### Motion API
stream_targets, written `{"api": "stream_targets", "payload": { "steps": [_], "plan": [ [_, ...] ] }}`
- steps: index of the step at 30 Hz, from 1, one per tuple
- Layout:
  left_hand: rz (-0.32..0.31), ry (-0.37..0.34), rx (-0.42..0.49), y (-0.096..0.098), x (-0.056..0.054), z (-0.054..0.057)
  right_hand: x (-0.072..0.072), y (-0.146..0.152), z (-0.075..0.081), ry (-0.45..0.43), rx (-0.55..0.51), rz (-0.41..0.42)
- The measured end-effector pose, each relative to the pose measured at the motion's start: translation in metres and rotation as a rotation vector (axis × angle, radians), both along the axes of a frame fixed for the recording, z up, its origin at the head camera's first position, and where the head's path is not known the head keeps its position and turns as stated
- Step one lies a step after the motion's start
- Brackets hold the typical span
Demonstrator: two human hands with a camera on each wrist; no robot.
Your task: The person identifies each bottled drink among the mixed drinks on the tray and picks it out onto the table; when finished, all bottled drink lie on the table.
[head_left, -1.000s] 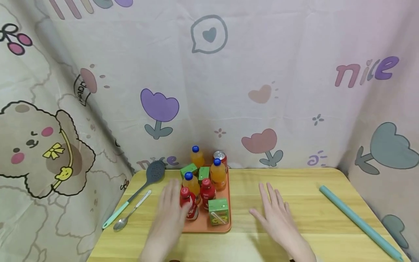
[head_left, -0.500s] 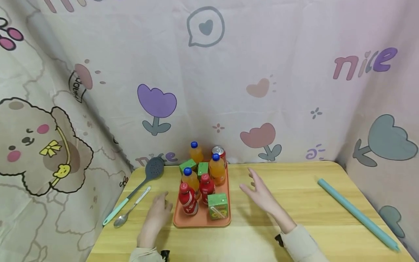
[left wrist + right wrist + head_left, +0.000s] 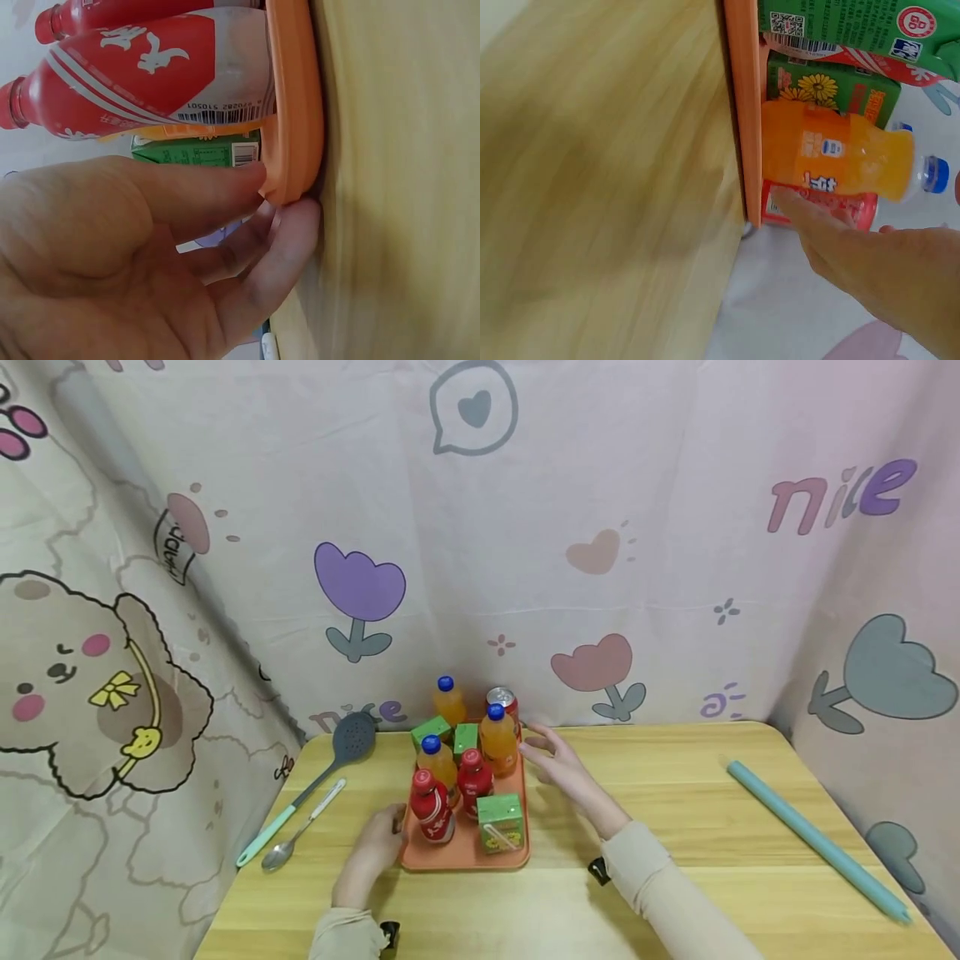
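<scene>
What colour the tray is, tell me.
The tray is orange, clearest in the left wrist view.

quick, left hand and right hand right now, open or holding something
Left hand: closed, pinching the edge of the orange tray.
Right hand: open, at the tray's right side; whether it touches cannot be told.

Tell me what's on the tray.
On the tray: two red bottles, three orange drink bottles, three green cartons and a can. In the head view, nearer things cover the base of the rearmost bottle and much of the tray's rear floor.
</scene>
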State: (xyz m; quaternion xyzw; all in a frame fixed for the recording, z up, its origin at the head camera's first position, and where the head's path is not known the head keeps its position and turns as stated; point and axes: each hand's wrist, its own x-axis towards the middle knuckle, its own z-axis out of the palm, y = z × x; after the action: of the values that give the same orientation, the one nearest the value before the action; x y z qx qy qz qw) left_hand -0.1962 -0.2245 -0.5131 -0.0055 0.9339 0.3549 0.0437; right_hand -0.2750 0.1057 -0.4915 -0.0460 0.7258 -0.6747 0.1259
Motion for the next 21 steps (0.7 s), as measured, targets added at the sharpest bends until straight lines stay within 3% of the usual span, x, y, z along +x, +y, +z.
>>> {"api": "stream_targets", "payload": {
  "steps": [14,21],
  "plan": [
    [0.042,-0.048,0.136,-0.002,0.000,-0.005,-0.022,-0.022,0.003,-0.013,-0.144,-0.020],
    [0.057,-0.077,0.161,-0.002,0.001,-0.007,-0.027,-0.037,0.005,0.034,-0.076,-0.079]
  ]
}}
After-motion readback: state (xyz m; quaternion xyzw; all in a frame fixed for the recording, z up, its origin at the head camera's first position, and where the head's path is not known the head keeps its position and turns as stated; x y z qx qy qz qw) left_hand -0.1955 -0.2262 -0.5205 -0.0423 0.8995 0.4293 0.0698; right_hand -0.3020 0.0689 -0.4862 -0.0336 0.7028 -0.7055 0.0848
